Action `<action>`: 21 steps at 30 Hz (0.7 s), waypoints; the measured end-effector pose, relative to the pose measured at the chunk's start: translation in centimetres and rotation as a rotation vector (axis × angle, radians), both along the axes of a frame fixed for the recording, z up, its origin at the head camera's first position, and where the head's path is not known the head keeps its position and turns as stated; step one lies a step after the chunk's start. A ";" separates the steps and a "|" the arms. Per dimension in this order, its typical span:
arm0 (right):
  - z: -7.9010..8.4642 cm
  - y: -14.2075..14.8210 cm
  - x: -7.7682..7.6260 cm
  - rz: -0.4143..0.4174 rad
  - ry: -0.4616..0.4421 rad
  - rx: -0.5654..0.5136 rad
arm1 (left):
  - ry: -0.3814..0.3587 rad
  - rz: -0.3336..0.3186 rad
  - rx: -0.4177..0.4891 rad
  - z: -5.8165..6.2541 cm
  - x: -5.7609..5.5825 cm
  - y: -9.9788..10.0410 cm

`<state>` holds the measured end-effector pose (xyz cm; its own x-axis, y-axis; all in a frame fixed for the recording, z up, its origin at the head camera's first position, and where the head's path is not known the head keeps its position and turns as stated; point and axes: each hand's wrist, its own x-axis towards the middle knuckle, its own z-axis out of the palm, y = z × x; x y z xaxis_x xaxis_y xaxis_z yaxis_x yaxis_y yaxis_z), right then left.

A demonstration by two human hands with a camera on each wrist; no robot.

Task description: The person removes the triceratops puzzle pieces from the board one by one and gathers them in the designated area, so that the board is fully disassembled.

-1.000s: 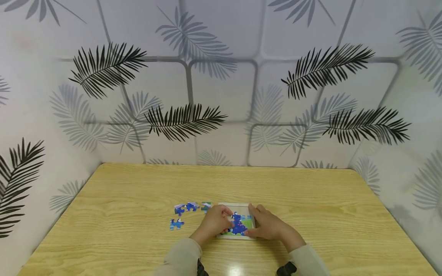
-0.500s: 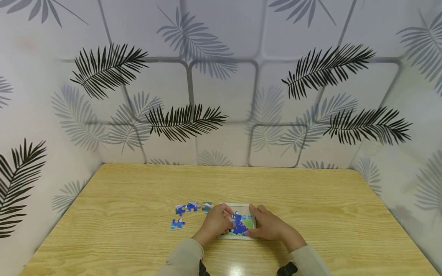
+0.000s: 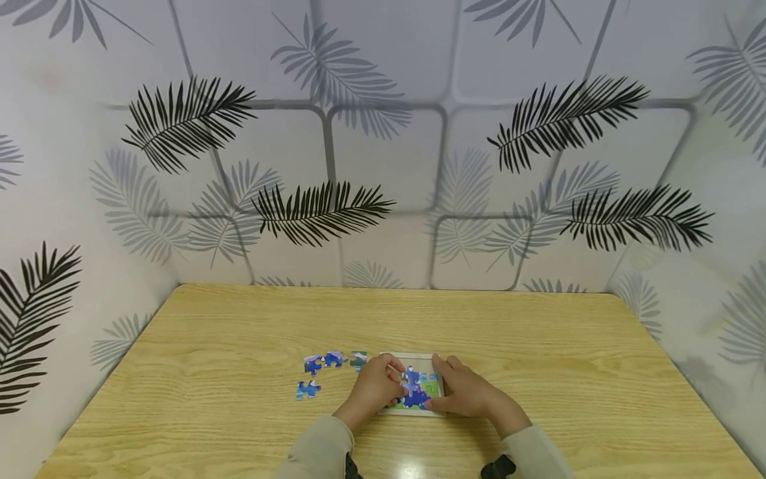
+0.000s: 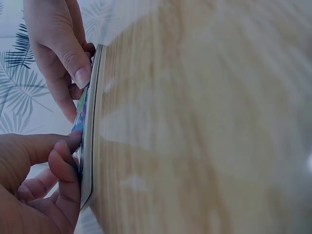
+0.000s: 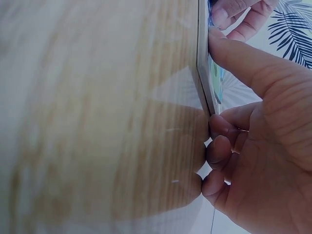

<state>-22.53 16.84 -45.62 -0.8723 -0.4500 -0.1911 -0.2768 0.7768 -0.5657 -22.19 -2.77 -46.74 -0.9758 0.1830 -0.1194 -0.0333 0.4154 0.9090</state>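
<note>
The left hand (image 3: 374,382) pinches a blue knobbed puzzle piece (image 3: 411,377); the right hand (image 3: 468,388) grips the part-filled, pale rectangular tray (image 3: 413,412) at three o'clock. Four loose multicoloured pieces (image 3: 334,359) remain towards nine.

There are two hands: one left hand (image 3: 374,386) and one right hand (image 3: 469,388). Two sleeves (image 3: 317,447) show, with two black wrist straps (image 3: 498,467). One worktop (image 3: 239,326) carries one puzzle tray (image 3: 413,412) and four loose puzzle pieces (image 3: 308,390); the pieces inside the tray are partly covered, their number unclear. The wall (image 3: 389,159) bears five black leaf prints (image 3: 323,214).
</note>
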 end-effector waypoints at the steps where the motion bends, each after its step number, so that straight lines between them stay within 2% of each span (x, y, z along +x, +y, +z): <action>1: 0.0 0.0 0.0 -0.003 -0.001 0.000 | -0.001 0.001 -0.003 0.0 0.0 0.0; 5: -0.1 0.1 -0.1 0.004 -0.002 -0.017 | -0.005 0.007 -0.016 0.0 0.0 0.0; 12: 0.1 0.3 -0.8 0.015 -0.030 -0.114 | -0.024 0.026 -0.020 0.1 0.0 0.0; 15: 0.2 0.1 -1.1 0.026 0.016 -0.122 | -0.026 0.023 -0.018 0.2 0.0 0.0; 19: 0.1 -0.2 -1.5 0.036 0.096 -0.079 | -0.017 0.009 -0.023 0.3 0.1 0.0; 21: 0.1 -0.3 -1.6 0.020 0.103 -0.058 | -0.014 0.008 -0.022 0.4 0.2 0.0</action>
